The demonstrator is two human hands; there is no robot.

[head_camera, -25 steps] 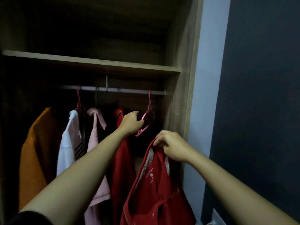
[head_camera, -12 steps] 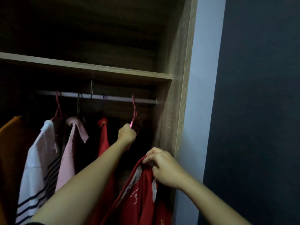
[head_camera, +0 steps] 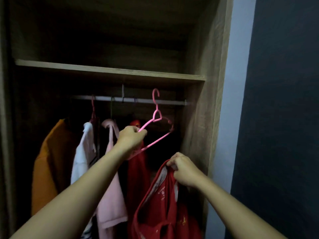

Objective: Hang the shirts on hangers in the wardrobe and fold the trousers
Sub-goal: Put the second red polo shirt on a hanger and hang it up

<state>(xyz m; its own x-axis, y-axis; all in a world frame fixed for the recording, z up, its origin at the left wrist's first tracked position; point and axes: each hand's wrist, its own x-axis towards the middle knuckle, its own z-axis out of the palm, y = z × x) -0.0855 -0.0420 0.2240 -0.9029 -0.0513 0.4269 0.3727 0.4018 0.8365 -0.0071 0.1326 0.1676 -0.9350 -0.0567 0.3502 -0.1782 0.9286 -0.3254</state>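
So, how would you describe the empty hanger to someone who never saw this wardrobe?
Look inside the wooden wardrobe, at the right end of the metal rail. There the left hand holds a pink hanger. Unlike the other hangers, it carries no garment.

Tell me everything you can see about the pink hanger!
The pink hanger is a thin frame, plastic by its look: a curled hook on top, a small loop under the neck, two sloping arms and a straight bottom bar. It is bare and tilted, its left end lower. The left hand grips that end, fingers curled round it. Its hook sticks up above the rod and looks clear of it. The red shirt in the right hand hangs lower, apart.
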